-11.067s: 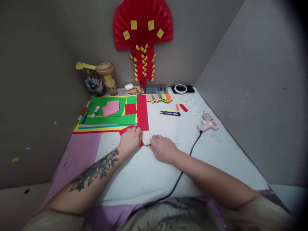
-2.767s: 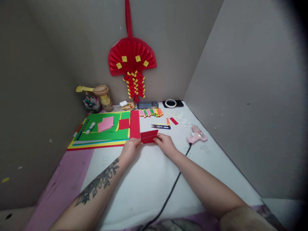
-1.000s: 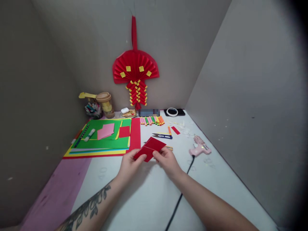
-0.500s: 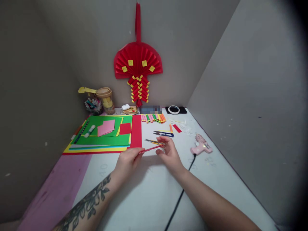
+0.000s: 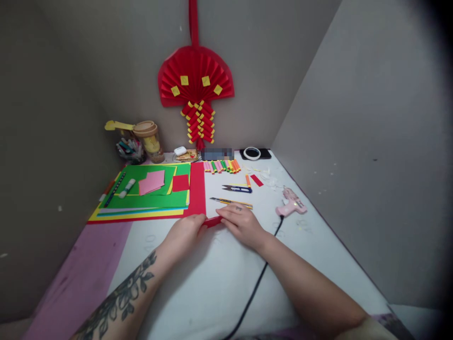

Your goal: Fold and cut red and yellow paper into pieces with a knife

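Note:
A narrow strip of red paper (image 5: pixel 213 221) spans the gap between my two hands, low over the white table. My left hand (image 5: pixel 187 232) pinches its left end. The fingers of my right hand (image 5: pixel 241 225) are closed on its right end and cover it. Just beyond my right fingertips lies a yellow craft knife (image 5: pixel 231 203). Behind that are dark-handled thread snips (image 5: pixel 237 189), a small orange paper roll (image 5: pixel 248 181) and a little red paper piece (image 5: pixel 256 180).
Coloured paper sheets (image 5: pixel 141 202) are stacked at the left. A pink glue gun (image 5: pixel 291 204) stands at the right, its black cord (image 5: pixel 253 295) running under my right forearm. Several coloured paper rolls (image 5: pixel 222 166) line the back. A red paper fan (image 5: pixel 196 75) hangs on the wall.
My right hand has moved left and closed over the strip's right end, its fingers now flatter. The strip shows a broader face. The view has shifted slightly.

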Tool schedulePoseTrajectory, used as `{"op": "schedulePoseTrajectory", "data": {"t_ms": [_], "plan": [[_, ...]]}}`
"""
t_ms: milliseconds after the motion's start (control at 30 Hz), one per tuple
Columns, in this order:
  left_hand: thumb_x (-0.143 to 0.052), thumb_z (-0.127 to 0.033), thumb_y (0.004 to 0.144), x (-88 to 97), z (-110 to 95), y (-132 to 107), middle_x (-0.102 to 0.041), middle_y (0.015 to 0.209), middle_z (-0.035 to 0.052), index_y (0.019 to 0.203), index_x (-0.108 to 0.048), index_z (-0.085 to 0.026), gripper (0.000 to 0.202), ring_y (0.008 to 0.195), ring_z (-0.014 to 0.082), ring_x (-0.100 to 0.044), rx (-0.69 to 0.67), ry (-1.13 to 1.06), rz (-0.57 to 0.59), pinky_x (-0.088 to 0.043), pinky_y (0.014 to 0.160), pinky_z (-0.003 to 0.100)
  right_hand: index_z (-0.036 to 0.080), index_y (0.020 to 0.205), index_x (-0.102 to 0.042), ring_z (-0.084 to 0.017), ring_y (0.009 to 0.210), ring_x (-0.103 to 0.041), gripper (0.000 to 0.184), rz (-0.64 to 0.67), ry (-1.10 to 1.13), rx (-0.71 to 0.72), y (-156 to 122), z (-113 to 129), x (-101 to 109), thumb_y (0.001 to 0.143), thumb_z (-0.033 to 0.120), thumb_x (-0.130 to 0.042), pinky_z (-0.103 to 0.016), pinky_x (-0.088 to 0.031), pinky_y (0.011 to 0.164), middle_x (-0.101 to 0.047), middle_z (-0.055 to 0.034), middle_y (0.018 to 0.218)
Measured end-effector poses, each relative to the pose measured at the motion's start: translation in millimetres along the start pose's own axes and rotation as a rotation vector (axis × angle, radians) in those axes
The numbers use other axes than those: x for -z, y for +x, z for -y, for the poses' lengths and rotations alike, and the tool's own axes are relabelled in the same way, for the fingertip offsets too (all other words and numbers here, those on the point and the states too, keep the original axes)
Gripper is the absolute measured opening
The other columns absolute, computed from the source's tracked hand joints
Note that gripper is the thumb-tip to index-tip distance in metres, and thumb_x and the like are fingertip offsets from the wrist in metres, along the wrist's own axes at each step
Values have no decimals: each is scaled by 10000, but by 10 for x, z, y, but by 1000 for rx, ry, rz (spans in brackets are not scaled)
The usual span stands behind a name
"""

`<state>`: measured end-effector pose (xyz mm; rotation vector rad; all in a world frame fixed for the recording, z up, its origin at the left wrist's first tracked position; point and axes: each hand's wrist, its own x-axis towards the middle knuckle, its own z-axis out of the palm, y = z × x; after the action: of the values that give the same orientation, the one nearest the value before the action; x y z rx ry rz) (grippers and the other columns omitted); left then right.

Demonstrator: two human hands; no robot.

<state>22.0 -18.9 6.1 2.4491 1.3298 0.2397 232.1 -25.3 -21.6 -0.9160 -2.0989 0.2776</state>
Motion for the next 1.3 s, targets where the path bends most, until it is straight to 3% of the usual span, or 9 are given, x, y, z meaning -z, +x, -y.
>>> {"op": "schedulePoseTrajectory", "data": {"t_ms": [200,467,567,667,733,867,967,1100,1300], "plan": [[-417,-228,874,33,-1,0,-670,789,58,830,-570,-182,165,688,192,-616,26,29,40,-341,558,245,232,1095,-629,-189,937,-596,265,-27,-11,0,6,6,-19,868,165,-509,-372,-481,847,-683,-60,1006],[-381,-238,878,94,-63,-25,-672,771,67,788,-581,-171,229,700,191,-611,24,-54,65,-349,581,241,205,808,-659,-157,757,-604,138,-99,180,-155,31,117,-101,854,200,-530,-312,-482,745,-664,-33,762],[-445,-260,837,93,-17,-29,-657,701,38,736,-600,-168,207,638,173,-585,59,-249,37,-347,557,231,211,837,-637,-166,803,-607,79,-175,341,-331,39,120,-98,823,248,-569,-312,-477,763,-663,-38,820],[-547,-344,782,72,94,1,-673,714,32,805,-644,-151,217,633,178,-592,168,-613,-42,-385,557,232,242,1172,-494,-176,913,-596,495,-286,614,-543,42,42,-109,727,354,-680,-316,-480,786,-596,-83,1128],[-616,-380,736,42,161,36,-697,800,48,884,-647,-137,287,678,189,-619,266,-919,-132,-432,596,245,243,1236,-421,-157,847,-597,659,-277,771,-659,42,-11,-134,674,424,-714,-286,-488,704,-556,-98,1165],[-732,-359,642,-30,153,97,-706,851,60,911,-623,-128,371,680,169,-636,419,-1391,-289,-486,633,256,184,971,-559,-103,572,-537,410,-63,923,-836,30,-3,-212,708,478,-667,-209,-401,478,-611,-27,791],[-773,-313,604,-67,51,112,-706,819,59,895,-623,-121,379,655,150,-634,479,-1565,-280,-509,609,239,171,843,-577,-75,455,-468,311,11,900,-845,12,59,-250,734,453,-651,-188,-341,425,-577,20,608],[-767,-237,621,-114,-28,121,-704,770,58,857,-643,-111,294,587,119,-623,544,-1710,-170,-508,520,192,173,775,-562,-66,405,-440,278,26,879,-864,-1,83,-250,762,445,-611,-179,-312,392,-559,37,546],[-722,-163,664,-204,13,134,-708,821,73,871,-664,-98,224,613,111,-636,644,-1795,-138,-526,518,174,172,777,-570,-62,393,-441,277,-9,906,-864,-17,37,-265,779,449,-577,-175,-295,372,-582,27,572]]}}
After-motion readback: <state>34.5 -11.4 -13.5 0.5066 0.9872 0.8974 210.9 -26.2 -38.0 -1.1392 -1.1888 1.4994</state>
